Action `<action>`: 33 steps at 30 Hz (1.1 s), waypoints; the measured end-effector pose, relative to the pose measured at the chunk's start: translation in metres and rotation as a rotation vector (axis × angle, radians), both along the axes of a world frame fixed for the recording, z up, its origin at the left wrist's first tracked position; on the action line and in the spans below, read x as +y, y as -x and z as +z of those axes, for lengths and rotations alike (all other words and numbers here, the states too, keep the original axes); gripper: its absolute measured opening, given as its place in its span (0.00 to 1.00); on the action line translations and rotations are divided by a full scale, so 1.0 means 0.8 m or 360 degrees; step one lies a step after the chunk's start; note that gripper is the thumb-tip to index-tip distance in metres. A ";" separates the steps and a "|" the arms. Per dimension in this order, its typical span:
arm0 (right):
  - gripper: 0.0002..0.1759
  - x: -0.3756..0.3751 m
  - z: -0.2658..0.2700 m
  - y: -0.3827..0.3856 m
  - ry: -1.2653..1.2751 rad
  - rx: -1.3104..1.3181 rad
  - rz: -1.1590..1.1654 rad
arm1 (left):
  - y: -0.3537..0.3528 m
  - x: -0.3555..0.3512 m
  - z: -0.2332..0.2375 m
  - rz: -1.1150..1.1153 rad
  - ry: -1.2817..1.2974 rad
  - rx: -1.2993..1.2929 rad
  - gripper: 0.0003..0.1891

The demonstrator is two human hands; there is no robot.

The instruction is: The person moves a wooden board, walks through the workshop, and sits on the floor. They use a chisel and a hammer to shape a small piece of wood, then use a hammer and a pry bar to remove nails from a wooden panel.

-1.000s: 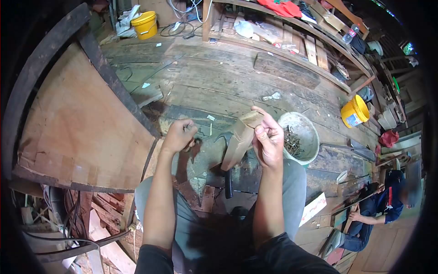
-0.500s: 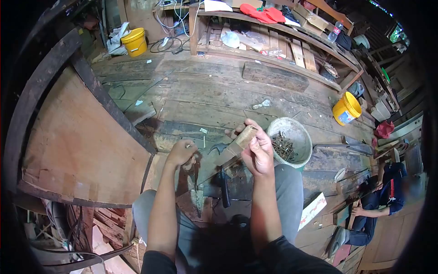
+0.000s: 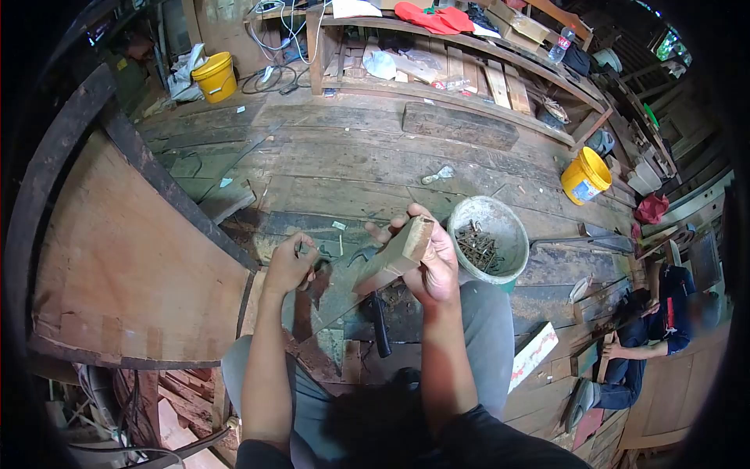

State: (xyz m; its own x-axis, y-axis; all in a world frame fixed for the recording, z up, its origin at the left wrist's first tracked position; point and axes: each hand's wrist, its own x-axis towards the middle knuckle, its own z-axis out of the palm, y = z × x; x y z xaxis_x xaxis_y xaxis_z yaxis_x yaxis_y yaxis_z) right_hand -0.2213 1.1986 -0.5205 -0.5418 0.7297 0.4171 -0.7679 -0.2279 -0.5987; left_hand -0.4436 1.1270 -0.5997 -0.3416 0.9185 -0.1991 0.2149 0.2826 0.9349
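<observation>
My right hand [image 3: 439, 270] grips a short wooden block [image 3: 393, 256], its thumb and fingers around the upper end. The block is tilted, with its cut end facing up and right. My left hand [image 3: 291, 264] is apart from the block, to its left, with the fingers curled together. Whatever may be in those fingers is too small to name. Below the block lies a claw hammer [image 3: 380, 324] with a black handle; the block hides part of it. Right of my right hand stands a round pale bucket [image 3: 512, 273] with many nails [image 3: 478, 248] in it.
A framed wooden panel [image 3: 133, 266] stands close on my left. Yellow buckets [image 3: 215, 78] [image 3: 586, 177] and a heavy timber [image 3: 461, 127] are on the plank floor before a low bench [image 3: 461, 98]. At right, another person [image 3: 656, 336] sits handling wood. A white-painted board [image 3: 535, 356] lies near my knee.
The wooden block has turned in my right hand, showing more of its broad side and end. My left hand has moved slightly left, away from the block. The view has shifted a little.
</observation>
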 end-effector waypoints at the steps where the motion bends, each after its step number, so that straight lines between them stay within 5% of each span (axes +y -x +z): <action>1: 0.28 -0.002 0.004 0.000 0.0000 0.0000 -0.0003 | 0.002 0.000 -0.003 -0.0003 0.0000 0.0000 0.05; 4: 0.25 -0.007 0.020 0.004 -0.0079 -0.0629 -0.0627 | 0.007 -0.001 -0.008 -0.0029 -0.0083 -0.0028 0.04; 7: 0.24 -0.009 0.024 0.017 0.0085 -0.0768 -0.0923 | 0.004 -0.001 0.001 -0.0059 0.0006 0.0021 0.05; 11: 0.24 -0.011 0.027 0.014 0.0735 -0.0233 -0.0452 | 0.003 0.003 -0.001 -0.0092 -0.0025 0.0086 0.05; 15: 0.29 -0.008 0.014 0.015 0.0952 -0.0211 -0.0475 | 0.002 0.003 0.001 -0.0121 -0.0006 0.0089 0.04; 33: 0.30 -0.003 0.006 0.024 0.0992 -0.0141 -0.0519 | 0.009 -0.004 0.003 -0.0034 0.0017 -0.0037 0.06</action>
